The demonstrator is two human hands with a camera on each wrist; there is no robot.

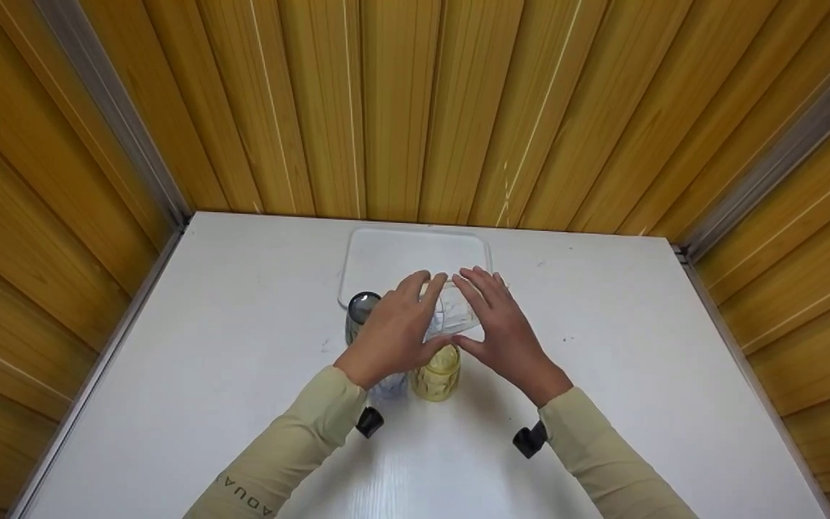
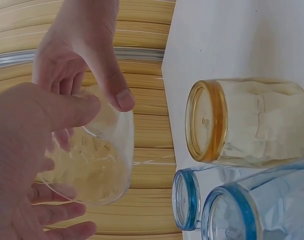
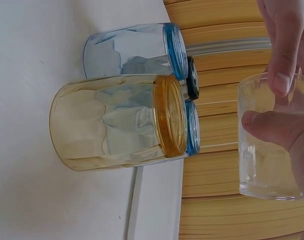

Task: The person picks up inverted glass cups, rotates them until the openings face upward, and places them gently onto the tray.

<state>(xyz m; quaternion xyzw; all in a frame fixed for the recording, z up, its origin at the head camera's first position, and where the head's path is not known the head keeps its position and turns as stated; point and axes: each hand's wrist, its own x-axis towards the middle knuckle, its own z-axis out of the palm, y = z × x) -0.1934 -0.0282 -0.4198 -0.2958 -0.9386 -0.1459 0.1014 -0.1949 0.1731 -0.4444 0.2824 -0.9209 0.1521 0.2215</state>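
Observation:
A clear, colourless drinking glass (image 1: 452,311) is held between both hands above the table. The left hand (image 1: 398,326) grips one side, its thumb (image 2: 74,110) pressed on the near wall. From the other side the right hand (image 1: 503,330) grips it, with its thumb (image 3: 272,125) across the glass and fingers partly hidden behind. Just below stands a yellow glass (image 1: 435,378) with a thick amber ring at its upper end. Close to it are blue glasses (image 3: 126,52), partly covered by the left forearm in the head view, and a dark grey glass (image 1: 363,308).
A white rectangular tray (image 1: 415,245) lies behind the glasses near the back edge of the white table (image 1: 242,324). Wood-patterned walls (image 1: 400,108) close in the back and both sides.

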